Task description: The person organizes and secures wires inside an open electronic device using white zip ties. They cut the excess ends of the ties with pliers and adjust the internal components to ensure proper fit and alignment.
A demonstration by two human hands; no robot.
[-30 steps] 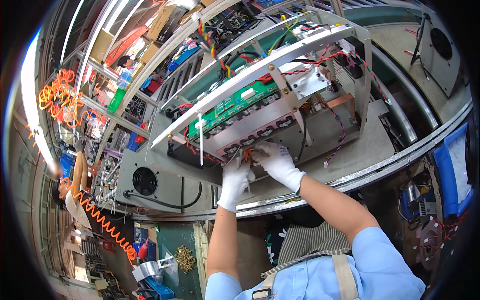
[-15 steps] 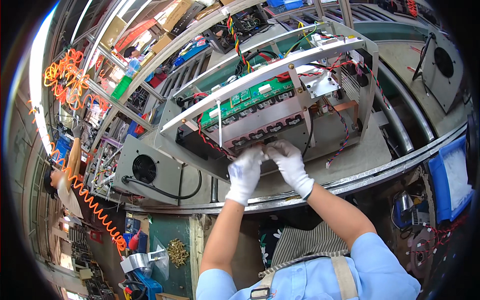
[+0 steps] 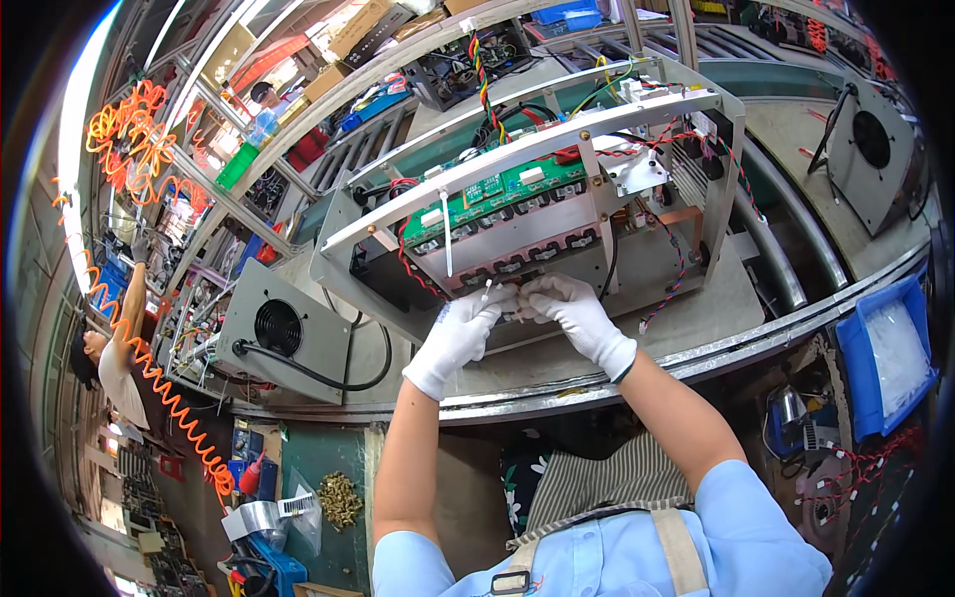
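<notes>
Head view: left hand [image 3: 454, 336] is pinching a white strip [image 3: 486, 290], likely light, bendy, best held mid-length, and I'm not able to tell the grip of the right hand [image 3: 579, 314].

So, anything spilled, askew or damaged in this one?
Nothing looks clearly damaged. Slightly odd: small brass-coloured parts heaped loose, without a tray, on the green surface, and a twisted red-and-blue wire dangling from the open metal chassis, its white plug unconnected.
</notes>
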